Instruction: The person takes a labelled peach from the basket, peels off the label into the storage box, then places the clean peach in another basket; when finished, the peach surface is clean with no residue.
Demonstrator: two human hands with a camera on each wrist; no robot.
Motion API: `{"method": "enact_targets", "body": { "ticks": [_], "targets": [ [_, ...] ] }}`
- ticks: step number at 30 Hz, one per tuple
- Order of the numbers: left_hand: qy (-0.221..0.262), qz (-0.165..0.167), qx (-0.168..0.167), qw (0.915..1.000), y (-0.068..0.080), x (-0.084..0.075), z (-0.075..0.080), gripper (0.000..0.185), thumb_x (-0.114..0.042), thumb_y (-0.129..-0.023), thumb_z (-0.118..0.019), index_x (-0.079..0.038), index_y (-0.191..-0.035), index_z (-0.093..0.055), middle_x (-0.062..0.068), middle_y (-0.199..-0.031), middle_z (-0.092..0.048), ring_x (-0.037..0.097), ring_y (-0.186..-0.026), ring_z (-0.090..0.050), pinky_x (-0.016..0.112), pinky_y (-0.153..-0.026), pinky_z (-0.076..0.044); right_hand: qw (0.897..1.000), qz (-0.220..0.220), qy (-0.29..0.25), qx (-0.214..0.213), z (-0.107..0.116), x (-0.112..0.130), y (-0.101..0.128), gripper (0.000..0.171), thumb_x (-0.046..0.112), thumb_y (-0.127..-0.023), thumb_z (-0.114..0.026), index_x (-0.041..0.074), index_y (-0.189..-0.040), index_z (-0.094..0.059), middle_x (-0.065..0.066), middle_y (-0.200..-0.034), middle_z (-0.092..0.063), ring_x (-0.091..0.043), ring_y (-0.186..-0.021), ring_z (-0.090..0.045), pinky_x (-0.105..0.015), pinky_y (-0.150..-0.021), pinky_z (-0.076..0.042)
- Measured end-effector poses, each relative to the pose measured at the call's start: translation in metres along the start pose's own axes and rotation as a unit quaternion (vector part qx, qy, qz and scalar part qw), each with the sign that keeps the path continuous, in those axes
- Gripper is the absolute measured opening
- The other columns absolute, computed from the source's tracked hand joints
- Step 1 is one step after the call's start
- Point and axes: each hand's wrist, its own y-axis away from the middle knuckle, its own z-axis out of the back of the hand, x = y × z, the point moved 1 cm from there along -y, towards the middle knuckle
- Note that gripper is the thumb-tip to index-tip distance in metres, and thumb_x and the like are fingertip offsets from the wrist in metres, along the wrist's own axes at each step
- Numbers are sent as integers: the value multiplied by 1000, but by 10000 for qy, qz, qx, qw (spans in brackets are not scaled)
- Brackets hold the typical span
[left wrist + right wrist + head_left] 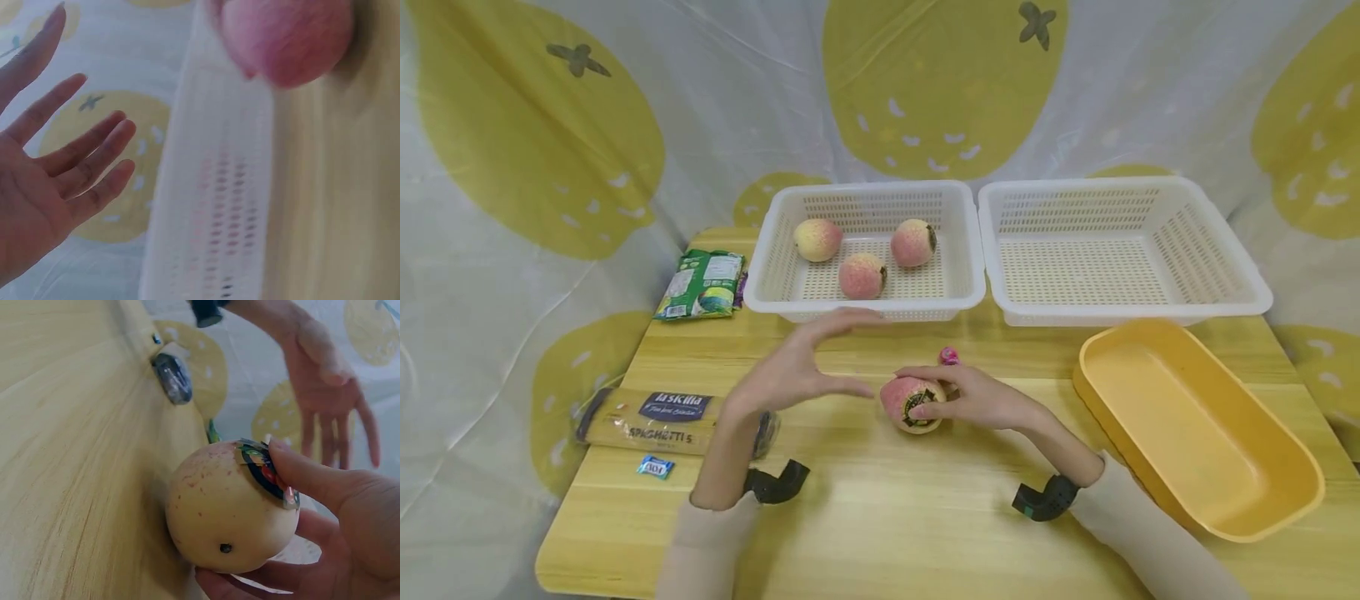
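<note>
Stickered pink-yellow apple (231,509) in right hand (350,531) on table (880,500)

Head overhead; wrists close, left blurry, share apple (231,509).

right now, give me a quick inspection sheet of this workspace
surface: wooden table, pale yellow.
job's things: stickered apple on the table; three apples in the left white basket.
clutter: right white basket, yellow tub, spaghetti pack, green packet, small blue wrapper, pink item.
grips: right hand holds the stickered apple; left hand open above the table.
cables: nothing seen.
surroundings: white cloth with yellow fruit print.
</note>
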Motion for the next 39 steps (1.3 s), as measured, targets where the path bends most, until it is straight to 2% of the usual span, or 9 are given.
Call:
{"method": "enact_targets", "body": {
  "ticks": [3,7,10,13,16,22,27,33,39],
  "targets": [
    [448,155,830,9954,-3,15,-29,71,-12,-81,-88,-16,-146,-57,3,-153,-57,23,-146,-47,55,-121,-37,9999,-20,-46,-111,0,-1,1,64,33,-97,-74,15,-154,-51,4,-73,-47,-10,-62,-40,-22,-57,-37],
    [1320,529,1152,9831,-4,34,-52,61,-3,-84,-84,-11,-141,-62,11,-158,-51,30,-150,-42,60,-120,-37,9997,-53,-1,-225,-1,-2,2,62,34,-97,-74,14,-152,-54,-1,-108,-70,-11,-83,-56,-23,-73,-48],
    [1725,689,1130,9761,-4,42,-60,57,1,-86,-81,-10,-139,-65,14,-163,-43,31,-154,-36,60,-121,-36,9994,-78,109,-309,-1,-2,2,62,38,-97,-73,13,-151,-55,-5,-133,-68,-11,-96,-59,-25,-81,-51],
    [1739,699,1077,9764,-6,47,-64,54,2,-88,-78,-10,-139,-66,13,-163,-43,30,-154,-36,57,-120,-38,9991,-195,138,-344,-1,-1,2,66,41,-97,-72,13,-153,-51,-4,-107,-68,-11,-73,-48,-23,-67,-43],
    [1582,720,991,9798,-7,50,-66,54,1,-88,-78,-11,-140,-66,12,-161,-45,32,-152,-38,53,-117,-44,9986,-228,188,-448,-2,0,3,66,41,-97,-72,13,-153,-51,1,-98,-62,-11,-72,-43,-24,-64,-39],
    [1514,1092,608,9805,-4,53,-66,56,-2,-83,-83,-12,-137,-69,10,-150,-58,30,-143,-50,46,-111,-51,9930,124,79,-1171,-1,5,13,43,28,-95,-76,10,-134,-67,-5,-124,-70,-24,-114,-67,-40,-96,-59],
    [1510,1185,495,9802,-5,52,-67,57,-5,-80,-87,-13,-134,-71,7,-147,-63,27,-141,-53,47,-112,-49,9820,134,93,-1884,1,8,19,23,22,-90,-82,16,-112,-78,-3,-112,-70,-21,-98,-66,-31,-82,-59],
    [1881,1275,636,9718,-9,51,-73,59,-4,-80,-87,-13,-136,-69,5,-152,-59,26,-146,-50,48,-116,-46,9800,-30,-153,-1986,-1,2,16,17,19,-90,-82,14,-106,-79,-7,-112,-69,-15,-89,-62,-25,-75,-54],
    [1841,1385,501,9718,-10,53,-75,61,-5,-78,-89,-14,-135,-70,3,-141,-68,23,-135,-61,41,-110,-51,9782,-294,-790,-1897,-1,-2,16,17,18,-91,-80,12,-107,-79,-9,-117,-69,-29,-125,-58,-26,-86,-54]
  ]
}}
